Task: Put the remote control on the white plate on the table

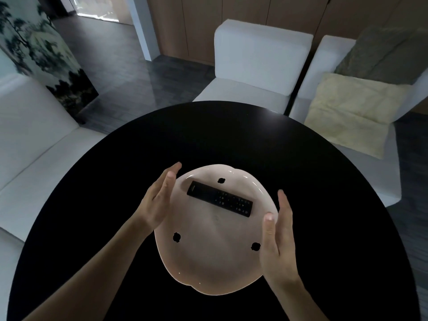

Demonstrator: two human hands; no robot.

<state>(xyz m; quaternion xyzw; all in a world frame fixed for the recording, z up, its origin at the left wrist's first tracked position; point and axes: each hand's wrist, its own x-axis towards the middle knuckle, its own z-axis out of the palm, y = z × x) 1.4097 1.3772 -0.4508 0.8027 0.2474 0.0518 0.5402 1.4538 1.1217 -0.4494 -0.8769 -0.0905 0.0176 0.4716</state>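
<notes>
The right hand [276, 237] is seen nearest, at the plate's right rim, palm turned inward and fingers [286, 212] held straight and pressed together; the thumb overlaps the rim. Whether the rim is actually touched cannot be told. The left hand [157, 200] is placed at the plate's upper-left rim, palm also facing inward, its fingers [170, 172] likewise straight and together, with nothing pinched or gripped. Both forearms are bare.

Between the 2 hands the plate [208, 262] is set on the table [208, 135], which is round and black. 3 small dark marks are seen on the plate's surface. The remote [219, 202] is laid flat on the far half of the plate, diagonally, its button end toward the right hand and its plain end toward the left hand.

Beyond the table, a white chair [259, 63] is seen, and to its right a seat bearing a pale yellow cushion [352, 112]. A white sofa [30, 135] is seen at left, with a painted panel [41, 52] behind it.
</notes>
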